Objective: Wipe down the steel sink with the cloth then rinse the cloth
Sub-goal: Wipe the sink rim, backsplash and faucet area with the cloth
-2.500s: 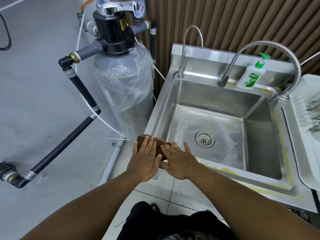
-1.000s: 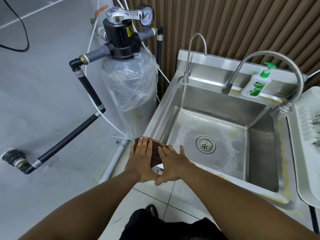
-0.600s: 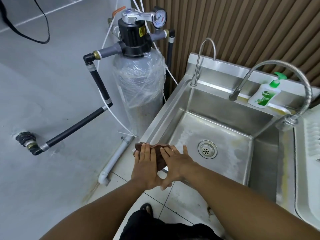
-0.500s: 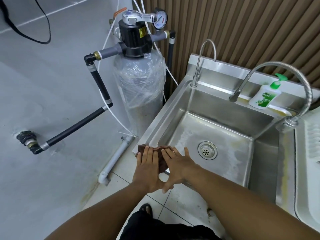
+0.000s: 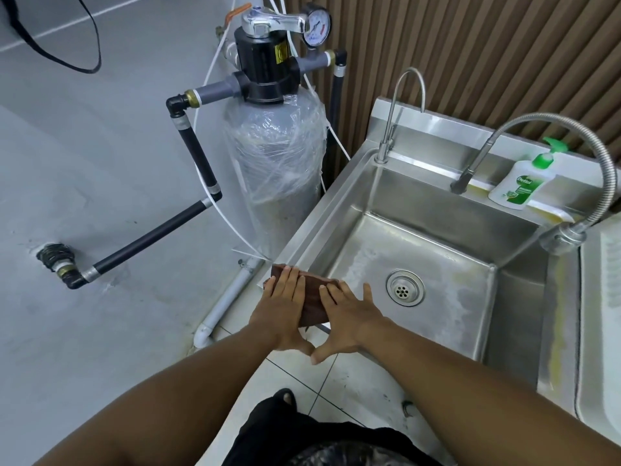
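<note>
I see my left hand (image 5: 281, 314) and right hand (image 5: 349, 319) side by side, fingers straight, pressing the folded dark brown cloth (image 5: 314, 299) flat on the near-left rim corner of the stainless steel sink (image 5: 443, 260).

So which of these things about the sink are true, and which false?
1. The left hand and right hand lie flat on the brown folded cloth at the near left corner of the steel sink. True.
2. Water pours from a tap. False: no stream shows at the flexible steel hose tap.
3. The white soap bottle with a green pump sits on the sink's back ledge. True.
4. The cloth covers the drain. False: the round metal drain is bare; the cloth lies on the rim.
</note>
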`<act>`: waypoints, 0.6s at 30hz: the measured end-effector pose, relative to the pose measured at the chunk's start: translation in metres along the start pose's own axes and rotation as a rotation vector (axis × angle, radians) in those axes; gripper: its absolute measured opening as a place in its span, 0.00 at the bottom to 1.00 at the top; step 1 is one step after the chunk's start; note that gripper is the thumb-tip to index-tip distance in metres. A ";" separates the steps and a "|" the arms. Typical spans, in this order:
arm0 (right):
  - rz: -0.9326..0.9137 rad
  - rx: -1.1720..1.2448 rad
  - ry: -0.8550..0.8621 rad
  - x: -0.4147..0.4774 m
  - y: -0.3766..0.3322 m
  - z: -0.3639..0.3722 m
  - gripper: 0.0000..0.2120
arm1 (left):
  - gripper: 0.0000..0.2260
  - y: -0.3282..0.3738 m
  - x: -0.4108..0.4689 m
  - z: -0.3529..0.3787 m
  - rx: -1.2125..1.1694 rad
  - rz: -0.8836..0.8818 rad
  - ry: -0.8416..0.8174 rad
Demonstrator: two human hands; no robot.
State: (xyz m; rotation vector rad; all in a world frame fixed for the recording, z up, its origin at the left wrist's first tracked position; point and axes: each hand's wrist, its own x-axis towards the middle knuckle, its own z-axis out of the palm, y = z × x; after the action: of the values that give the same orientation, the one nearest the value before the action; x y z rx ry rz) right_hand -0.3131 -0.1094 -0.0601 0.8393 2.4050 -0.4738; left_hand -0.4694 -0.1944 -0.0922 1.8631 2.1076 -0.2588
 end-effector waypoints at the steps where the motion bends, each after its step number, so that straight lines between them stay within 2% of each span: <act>1: 0.006 0.004 0.001 0.002 -0.005 -0.002 0.70 | 0.69 -0.007 0.002 -0.002 0.017 0.014 -0.011; 8: 0.060 -0.002 -0.003 0.021 -0.038 -0.012 0.70 | 0.69 -0.051 0.015 -0.011 0.068 0.108 0.008; 18: 0.011 -0.057 0.013 0.016 -0.028 -0.006 0.67 | 0.68 -0.024 0.002 -0.004 0.079 0.050 0.018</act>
State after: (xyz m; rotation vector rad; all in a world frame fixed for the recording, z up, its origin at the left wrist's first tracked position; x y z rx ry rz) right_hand -0.3443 -0.1202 -0.0608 0.8323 2.4130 -0.3946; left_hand -0.4942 -0.1943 -0.0908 1.9672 2.0874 -0.3188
